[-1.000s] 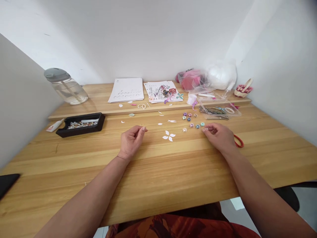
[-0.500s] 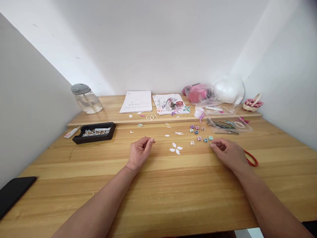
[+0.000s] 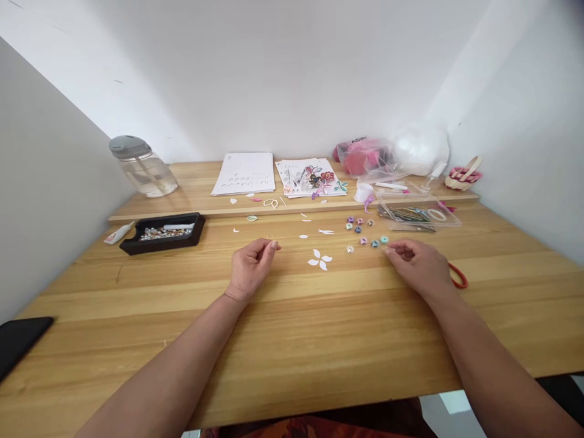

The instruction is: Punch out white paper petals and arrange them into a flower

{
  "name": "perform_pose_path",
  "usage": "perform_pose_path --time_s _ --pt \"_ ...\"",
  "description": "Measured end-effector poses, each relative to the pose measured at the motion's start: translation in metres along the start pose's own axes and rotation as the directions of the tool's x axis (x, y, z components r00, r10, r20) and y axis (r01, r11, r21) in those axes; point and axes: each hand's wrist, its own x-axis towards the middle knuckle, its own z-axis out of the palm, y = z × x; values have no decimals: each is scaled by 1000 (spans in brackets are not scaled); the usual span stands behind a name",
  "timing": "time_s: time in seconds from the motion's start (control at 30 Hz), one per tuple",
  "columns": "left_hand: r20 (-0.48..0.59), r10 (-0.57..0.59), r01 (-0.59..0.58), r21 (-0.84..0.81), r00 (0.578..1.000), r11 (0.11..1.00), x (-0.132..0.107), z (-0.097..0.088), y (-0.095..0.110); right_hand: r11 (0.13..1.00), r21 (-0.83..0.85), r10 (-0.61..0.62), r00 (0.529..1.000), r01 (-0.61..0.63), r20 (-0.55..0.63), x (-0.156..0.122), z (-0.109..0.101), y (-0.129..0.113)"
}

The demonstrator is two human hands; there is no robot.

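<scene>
My left hand (image 3: 250, 266) rests on the wooden table, fingers curled in and thumb pressed against the index finger. Anything inside that pinch is too small or hidden. To its right lie white paper petals (image 3: 323, 265), set out like a flower and touched by neither hand. My right hand (image 3: 418, 266) is also closed, thumb and fingertips together just beside a mint-green bobbin (image 3: 384, 239); I cannot make out anything in them. Several more small bobbins (image 3: 358, 230) in purple, blue and clear sit nearby. Partly behind my right hand shows a red scissors-like handle (image 3: 460, 277).
A black tray (image 3: 196, 231) of beads and a glue tube (image 3: 119, 233) are at left, below a water jug (image 3: 143, 167). Paper sheets (image 3: 246, 169) and quilled flowers (image 3: 314, 179) lie on the raised shelf. A clear box (image 3: 451, 219) of tools stands at right.
The view has tipped down slightly, so things sit higher in the picture and more of the table's front edge shows. Both hands keep nearly the same pose and place on the table.
</scene>
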Motion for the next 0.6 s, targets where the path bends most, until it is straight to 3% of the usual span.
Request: perform_pose_path --time_s 0.6 --pt "-25 27 -26 27 999 999 1 -2 2 999 -42 13 999 -11 36 3 3 3"
